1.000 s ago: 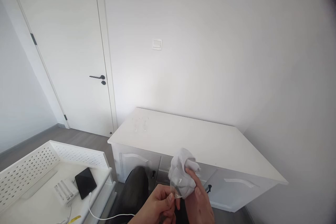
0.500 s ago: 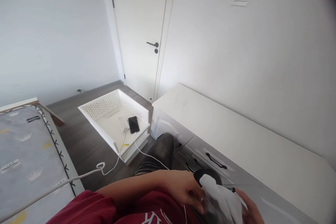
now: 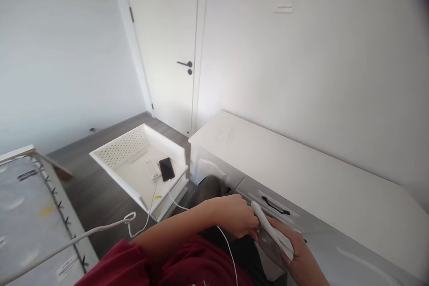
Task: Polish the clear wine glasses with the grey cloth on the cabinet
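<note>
Holding a clear glass (image 3: 270,247) against a white cloth (image 3: 262,217) low over the lap, just in front of the drawers of a white cabinet (image 3: 301,170). Pictured with the left hand (image 3: 237,215) curled on one end of the glass (fingertips partly hidden) and the right hand (image 3: 295,250) wrapped round the cloth, fingers narrowed on its folds. Best done, judging by the thin look of the glass, with light, even pressure: steady one end with the left hand, keep a full fold of cloth between the right fingers and the surface, turn slowly, and avoid twisting against the edge. Worth keeping over the lap, too, and away from the loose white cable (image 3: 228,243).

Turned left since a second earlier, bringing a mattress (image 3: 20,214) and a red sleeve (image 3: 122,263) into view. Brought closer together than half a second ago, with the cloth gathered into a tighter fold. Left lying as before in the white tray (image 3: 161,140), well apart from both hands: a tablet (image 3: 166,169) and a white box (image 3: 153,169).
</note>
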`<control>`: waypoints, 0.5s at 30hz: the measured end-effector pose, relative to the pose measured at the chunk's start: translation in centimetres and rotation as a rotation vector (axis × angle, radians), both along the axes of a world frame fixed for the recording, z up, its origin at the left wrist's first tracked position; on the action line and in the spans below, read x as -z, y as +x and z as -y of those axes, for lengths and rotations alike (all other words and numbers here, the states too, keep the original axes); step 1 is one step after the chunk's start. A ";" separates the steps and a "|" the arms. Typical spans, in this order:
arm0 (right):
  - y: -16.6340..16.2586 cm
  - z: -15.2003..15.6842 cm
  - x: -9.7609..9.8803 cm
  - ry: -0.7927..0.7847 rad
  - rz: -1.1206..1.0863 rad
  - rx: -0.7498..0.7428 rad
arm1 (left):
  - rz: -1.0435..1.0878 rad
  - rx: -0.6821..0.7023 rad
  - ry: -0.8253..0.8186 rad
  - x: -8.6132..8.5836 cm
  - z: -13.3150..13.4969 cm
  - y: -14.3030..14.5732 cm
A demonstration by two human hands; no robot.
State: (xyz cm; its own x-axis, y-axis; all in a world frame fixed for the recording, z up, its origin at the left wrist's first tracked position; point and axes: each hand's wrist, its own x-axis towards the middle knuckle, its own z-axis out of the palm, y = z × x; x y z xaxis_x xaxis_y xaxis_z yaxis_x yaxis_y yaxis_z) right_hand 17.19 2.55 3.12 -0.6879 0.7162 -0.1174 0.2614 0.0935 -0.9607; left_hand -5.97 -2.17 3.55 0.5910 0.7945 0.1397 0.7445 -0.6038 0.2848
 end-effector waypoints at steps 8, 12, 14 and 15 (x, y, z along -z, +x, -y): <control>1.2 2.0 -1.2 -0.560 -0.369 0.182 | -0.007 -0.192 0.017 -2.2 2.5 -0.2; 2.3 2.7 0.4 -0.575 -0.475 0.237 | 0.031 -0.321 -0.031 -0.4 4.1 -0.4; 2.4 3.1 1.1 -0.492 -0.416 0.361 | 0.024 -0.301 -0.037 1.3 4.2 -0.5; 2.4 3.3 1.3 -0.432 -0.382 0.398 | 0.003 -0.271 -0.029 2.2 4.0 -0.5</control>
State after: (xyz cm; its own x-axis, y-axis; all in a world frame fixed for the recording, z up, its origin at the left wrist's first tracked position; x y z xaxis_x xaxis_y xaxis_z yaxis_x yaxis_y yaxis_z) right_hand 19.55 -0.74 1.83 -0.4330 0.8658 -0.2507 -0.1669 -0.3504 -0.9216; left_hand -6.45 -6.17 1.39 0.3560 0.9273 0.1156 0.8769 -0.3742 0.3017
